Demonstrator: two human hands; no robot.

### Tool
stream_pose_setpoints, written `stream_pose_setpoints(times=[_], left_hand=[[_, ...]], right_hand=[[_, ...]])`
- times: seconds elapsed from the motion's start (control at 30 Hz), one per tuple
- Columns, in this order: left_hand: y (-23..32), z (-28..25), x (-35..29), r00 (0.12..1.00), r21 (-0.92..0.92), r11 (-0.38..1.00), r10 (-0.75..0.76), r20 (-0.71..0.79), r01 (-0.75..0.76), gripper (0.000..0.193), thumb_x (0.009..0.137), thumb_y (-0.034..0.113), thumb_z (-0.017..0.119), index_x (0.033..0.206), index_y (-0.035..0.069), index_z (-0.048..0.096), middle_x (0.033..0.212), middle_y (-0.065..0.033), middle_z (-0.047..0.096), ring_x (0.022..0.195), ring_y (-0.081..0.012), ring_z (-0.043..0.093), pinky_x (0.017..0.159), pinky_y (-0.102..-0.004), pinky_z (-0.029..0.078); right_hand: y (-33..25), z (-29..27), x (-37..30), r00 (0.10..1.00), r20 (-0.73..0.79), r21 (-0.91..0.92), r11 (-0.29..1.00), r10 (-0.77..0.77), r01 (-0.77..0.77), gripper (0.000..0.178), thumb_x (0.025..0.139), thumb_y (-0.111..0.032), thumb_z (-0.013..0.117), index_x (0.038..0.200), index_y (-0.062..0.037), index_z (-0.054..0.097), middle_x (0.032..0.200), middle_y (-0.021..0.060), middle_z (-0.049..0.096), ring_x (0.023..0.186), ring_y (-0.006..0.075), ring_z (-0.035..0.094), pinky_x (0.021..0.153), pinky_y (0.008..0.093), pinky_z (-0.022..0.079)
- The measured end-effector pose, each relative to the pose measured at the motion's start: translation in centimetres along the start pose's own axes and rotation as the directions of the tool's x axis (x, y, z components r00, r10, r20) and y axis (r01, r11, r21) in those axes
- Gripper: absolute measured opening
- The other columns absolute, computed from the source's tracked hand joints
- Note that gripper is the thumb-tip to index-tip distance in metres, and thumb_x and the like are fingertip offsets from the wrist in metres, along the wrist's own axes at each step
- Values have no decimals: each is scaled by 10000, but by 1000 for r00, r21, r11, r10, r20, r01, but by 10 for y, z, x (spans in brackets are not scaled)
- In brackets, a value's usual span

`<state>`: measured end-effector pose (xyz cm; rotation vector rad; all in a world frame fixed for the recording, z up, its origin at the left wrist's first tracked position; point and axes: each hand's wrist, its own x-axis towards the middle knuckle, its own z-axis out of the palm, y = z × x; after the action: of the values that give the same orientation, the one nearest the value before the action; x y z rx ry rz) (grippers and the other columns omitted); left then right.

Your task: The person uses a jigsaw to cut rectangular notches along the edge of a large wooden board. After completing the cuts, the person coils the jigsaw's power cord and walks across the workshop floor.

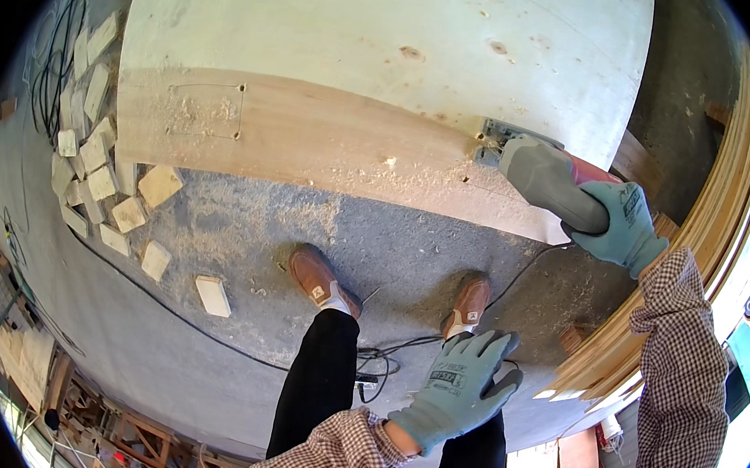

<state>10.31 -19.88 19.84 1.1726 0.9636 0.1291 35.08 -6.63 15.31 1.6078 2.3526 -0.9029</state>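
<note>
My right hand point(622, 223), in a blue-grey work glove, is closed round the rear handle of a grey and red jigsaw point(539, 173). The tool's flat base rests on a large plywood sheet point(340, 32), next to a drilled hole near the sheet's right side. My left hand point(460, 385), gloved alike, lies over my right leg with its fingers stretched out and nothing in them. At the sheet's left, a pencilled rectangle point(205, 109) has holes at two of its corners, with sawdust scattered over it.
Cut wooden blocks point(102, 182) lie heaped on the floor at the left, one loose block point(213, 296) nearer my feet. A black cable point(178, 312) crosses the floor and tangles between my legs. Long stacked boards point(658, 297) stand along the right. Sawdust covers the concrete.
</note>
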Motion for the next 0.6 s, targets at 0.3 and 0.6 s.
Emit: stream_pose_setpoints(times=[0.3,0.6], left_hand=[[1,-1,-1,999,41,999,-27,25,26,515,824,325,553,1230,36,423,1179,-193,463,1069,-341,454,953,-433,318],[-6,7,-6,998,120,992,48,-47,-43,540,777,301,609,1212,36,427,1160,-180,465,1077,-333,452,965,-438,313]], right_hand=[[-7,-2,6,1000,-9,8,1000,-10,10,367,613,-297,714,883,-73,606,752,116,621,663,271,596,654,351,450],[-13,0,12,998,-39,-24,998,-56,55,381,620,-299,710,899,-63,603,768,130,621,675,287,596,642,362,460]])
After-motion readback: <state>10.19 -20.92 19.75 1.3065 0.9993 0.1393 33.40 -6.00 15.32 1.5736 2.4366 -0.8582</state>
